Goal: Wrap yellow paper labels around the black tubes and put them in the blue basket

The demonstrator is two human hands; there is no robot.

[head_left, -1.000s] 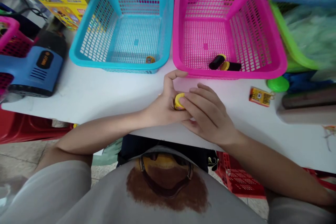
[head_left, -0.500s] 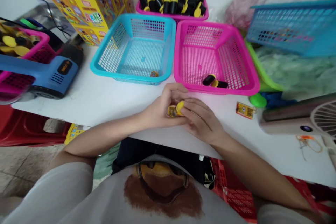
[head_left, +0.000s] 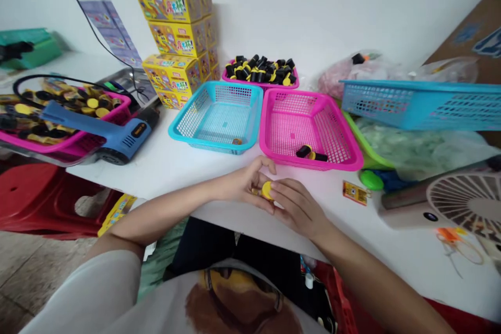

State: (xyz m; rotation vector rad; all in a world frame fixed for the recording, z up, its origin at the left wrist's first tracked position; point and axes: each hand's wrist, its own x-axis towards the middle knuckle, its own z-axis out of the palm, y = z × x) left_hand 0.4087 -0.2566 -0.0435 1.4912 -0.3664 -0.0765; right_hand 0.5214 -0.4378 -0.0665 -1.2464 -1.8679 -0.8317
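Since half a second ago the view has lifted. The stack of yellow printed cardboard boxes [head_left: 176,42] and the small pink basket at the back [head_left: 261,83] now show in full. The left hand [head_left: 246,185] and right hand [head_left: 297,209] stay together at the near edge of the white bench [head_left: 188,167], both with fingers pinched closed on the small yellow round plastic piece [head_left: 267,189].

At the right, a large blue mesh basket [head_left: 422,104] sits tilted over a green basket [head_left: 358,138] of pale green material. At the left, a long pink tray [head_left: 78,141] is heaped with black and yellow pieces, and a blue heat gun [head_left: 105,128] lies against it. The pink mesh basket [head_left: 309,115] holds two black-and-yellow tubes [head_left: 311,154]. The cyan mesh basket [head_left: 217,115] holds one small orange item [head_left: 236,141] at its near wall. The small pink basket at the back is piled with similar tubes.

The boxes carry cartoon print and characters too small to read, and the heat gun's orange label is also unreadable.
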